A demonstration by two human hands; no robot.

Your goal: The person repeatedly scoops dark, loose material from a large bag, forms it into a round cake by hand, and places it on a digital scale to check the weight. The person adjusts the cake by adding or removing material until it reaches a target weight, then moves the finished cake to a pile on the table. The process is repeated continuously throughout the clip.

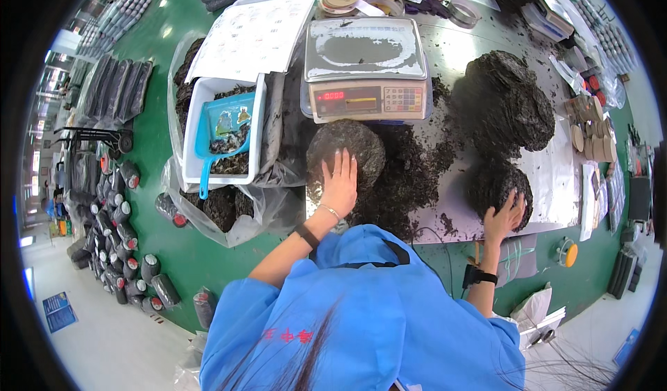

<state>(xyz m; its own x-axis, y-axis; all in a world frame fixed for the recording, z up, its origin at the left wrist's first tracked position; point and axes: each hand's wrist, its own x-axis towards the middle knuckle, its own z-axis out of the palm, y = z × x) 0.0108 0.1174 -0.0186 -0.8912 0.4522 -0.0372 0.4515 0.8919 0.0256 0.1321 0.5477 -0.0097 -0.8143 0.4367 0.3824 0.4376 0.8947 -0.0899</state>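
My left hand lies flat on top of a round dark cake of dried leaf, which looks like seaweed. This cake sits at the front edge of the scale, over a heap of dark crumbs. At the right, my right hand rests on the near side of a smaller dark stack, its fingers spread and thumb apart. Behind that stack rises a taller pile of the same dark cakes. The digital weighing scale has a bare metal pan with powder on it and a lit red display.
Left of the metal table, a white tub holds a blue dustpan and loose flakes, with printed sheets over it. Clear bags of dark cakes surround it. Round discs and tape rolls lie at the back.
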